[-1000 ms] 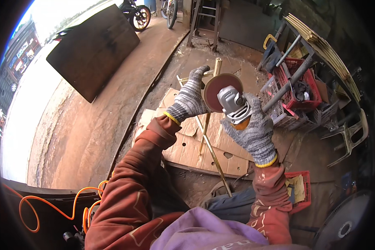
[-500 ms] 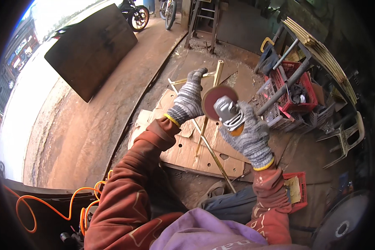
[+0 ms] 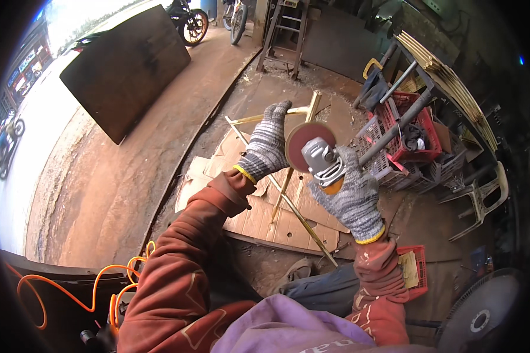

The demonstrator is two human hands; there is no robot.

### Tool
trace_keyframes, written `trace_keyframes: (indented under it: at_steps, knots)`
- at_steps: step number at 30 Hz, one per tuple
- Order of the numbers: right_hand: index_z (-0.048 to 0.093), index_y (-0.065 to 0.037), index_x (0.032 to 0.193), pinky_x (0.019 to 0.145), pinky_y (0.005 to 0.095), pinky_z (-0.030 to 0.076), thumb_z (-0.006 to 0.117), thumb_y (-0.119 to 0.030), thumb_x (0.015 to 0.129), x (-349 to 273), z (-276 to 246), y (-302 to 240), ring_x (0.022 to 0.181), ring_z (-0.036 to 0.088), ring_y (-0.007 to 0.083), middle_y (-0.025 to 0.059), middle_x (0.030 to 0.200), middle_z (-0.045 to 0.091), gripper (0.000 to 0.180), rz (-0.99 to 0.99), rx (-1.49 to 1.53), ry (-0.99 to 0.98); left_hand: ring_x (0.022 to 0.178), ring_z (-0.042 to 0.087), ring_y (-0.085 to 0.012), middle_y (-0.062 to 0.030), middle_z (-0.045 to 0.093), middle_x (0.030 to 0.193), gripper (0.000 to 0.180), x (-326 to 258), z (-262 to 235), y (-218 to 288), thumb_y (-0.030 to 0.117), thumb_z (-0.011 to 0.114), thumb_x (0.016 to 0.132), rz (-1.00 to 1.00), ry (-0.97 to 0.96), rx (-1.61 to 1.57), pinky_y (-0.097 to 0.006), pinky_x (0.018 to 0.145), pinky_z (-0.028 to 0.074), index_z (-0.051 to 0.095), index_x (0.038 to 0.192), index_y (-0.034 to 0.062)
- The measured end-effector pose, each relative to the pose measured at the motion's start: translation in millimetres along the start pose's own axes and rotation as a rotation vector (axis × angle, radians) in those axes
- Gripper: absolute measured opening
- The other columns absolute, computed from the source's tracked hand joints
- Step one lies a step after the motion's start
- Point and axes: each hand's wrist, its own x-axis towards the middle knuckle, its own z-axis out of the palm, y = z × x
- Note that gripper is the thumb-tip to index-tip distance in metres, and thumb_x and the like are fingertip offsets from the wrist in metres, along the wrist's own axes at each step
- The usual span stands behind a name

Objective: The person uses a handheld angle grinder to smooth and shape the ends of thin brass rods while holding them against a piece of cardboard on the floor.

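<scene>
My left hand [image 3: 267, 141], in a grey-and-white knitted glove, is closed around the cross tube of a brass-coloured tubular metal frame [image 3: 303, 220]; the glove hides part of the tube. The frame stands tilted, its tubes crossing below my hand. In my gloved right hand [image 3: 354, 197] is an angle grinder [image 3: 324, 162] with a grey head and a round reddish-brown disc [image 3: 306, 141]. The disc overlaps the frame's thick upright tube in view; whether they touch I cannot tell.
Flattened cardboard [image 3: 265, 220] lies under the frame. At right are red and grey crates [image 3: 415, 141], a rack of brass-coloured tubes [image 3: 453, 76] and a fan [image 3: 480, 317]. A dark panel [image 3: 126, 73] stands at left; an orange hose [image 3: 94, 288] coils lower left.
The view has shifted slightly, so the surroundings sit a little further left. The frame's far end has turned slightly in my left hand. Both hands keep their grip, the grinder nearly in place.
</scene>
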Motion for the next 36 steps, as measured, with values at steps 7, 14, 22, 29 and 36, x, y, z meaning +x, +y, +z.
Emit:
trace_keyframes:
  at_steps: [7,14,22,29,36]
  knots:
    - [0.050,-0.014,0.132,0.075,0.0460,0.060,0.090,-0.039,0.076,7,-15,-5,0.089,0.074,0.0368,0.0153,0.108,0.072,0.073,0.037,-0.001,0.070,0.126,0.054,-0.0428,-0.0263,0.048,0.139,0.127,-2,0,12,0.041,0.102,0.049,-0.012,0.034,0.059,-0.045,0.110,0.046,0.036,0.150,0.0008]
    - [0.047,-0.015,0.134,0.078,0.0464,0.059,0.091,-0.037,0.074,2,-23,-4,0.090,0.073,0.0365,0.0137,0.109,0.070,0.077,0.085,0.024,0.043,0.125,0.056,-0.0448,-0.0279,0.052,0.137,0.120,-4,-6,28,0.042,0.100,0.053,-0.066,0.042,0.156,-0.049,0.105,0.049,0.039,0.148,0.0006]
    - [0.048,-0.013,0.135,0.084,0.0472,0.058,0.091,-0.037,0.074,-12,-30,8,0.100,0.071,0.0362,0.0160,0.115,0.067,0.079,0.128,0.023,-0.033,0.113,0.063,-0.0444,-0.0268,0.057,0.131,0.106,-7,-20,34,0.043,0.096,0.062,-0.013,-0.049,0.242,-0.051,0.096,0.053,0.045,0.145,0.0019]
    - [0.049,-0.012,0.134,0.081,0.0477,0.058,0.090,-0.037,0.075,-5,-36,4,0.095,0.072,0.0378,0.0158,0.111,0.069,0.076,0.151,0.044,-0.018,0.110,0.064,-0.0432,-0.0242,0.059,0.128,0.103,-10,-16,37,0.043,0.097,0.059,-0.012,-0.010,0.266,-0.051,0.091,0.054,0.049,0.142,0.0057]
    - [0.050,-0.013,0.131,0.079,0.0483,0.059,0.089,-0.041,0.076,2,-34,-8,0.094,0.072,0.0379,0.0156,0.110,0.069,0.072,0.145,0.043,-0.022,0.108,0.066,-0.0418,-0.0231,0.060,0.125,0.102,-11,-9,43,0.042,0.097,0.058,-0.015,-0.020,0.280,-0.051,0.089,0.055,0.050,0.142,0.0062]
